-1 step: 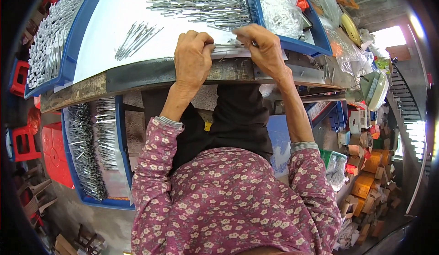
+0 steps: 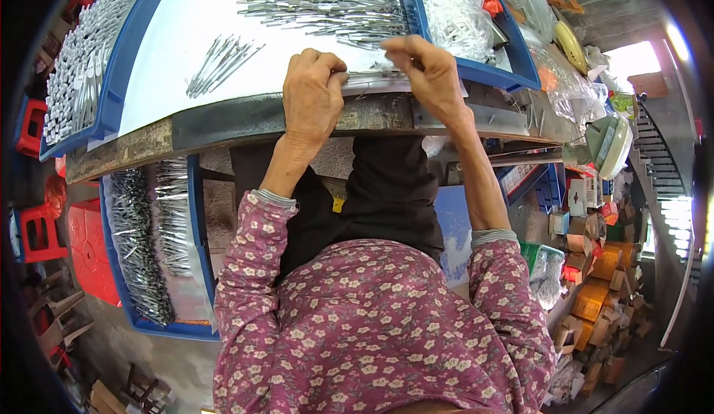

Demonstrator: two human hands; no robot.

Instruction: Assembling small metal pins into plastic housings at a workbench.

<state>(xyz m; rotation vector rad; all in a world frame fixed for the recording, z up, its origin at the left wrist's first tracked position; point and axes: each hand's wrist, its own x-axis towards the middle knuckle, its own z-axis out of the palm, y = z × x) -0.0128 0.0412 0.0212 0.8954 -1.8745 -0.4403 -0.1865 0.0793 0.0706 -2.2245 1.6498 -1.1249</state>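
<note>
My left hand (image 2: 314,94) is at the table's front edge, its thumb and forefinger pinched at the left end of a thin silvery rod (image 2: 372,73). To its right, my right hand (image 2: 431,79) is raised over the rod's other end, fingers curled together. Whatever its fingertips hold is too small to make out. Small metal bits (image 2: 381,65) lie just beyond the rod. Farther back is a wide pile of thin grey metal rods (image 2: 320,4) on the white sheet (image 2: 175,50). A smaller fanned bunch of rods (image 2: 223,63) lies left of my left hand.
A blue tray (image 2: 115,94) of white-tipped rods stands at the left. At the right, another blue tray (image 2: 513,79) holds clear plastic bags (image 2: 457,24). Below the table's wooden edge (image 2: 245,120), a blue crate (image 2: 201,265) of metal parts sits beside a red stool (image 2: 89,250).
My right hand has shifted very slightly up, with its fingertips lifting a little. My left hand stays in nearly the same place.
</note>
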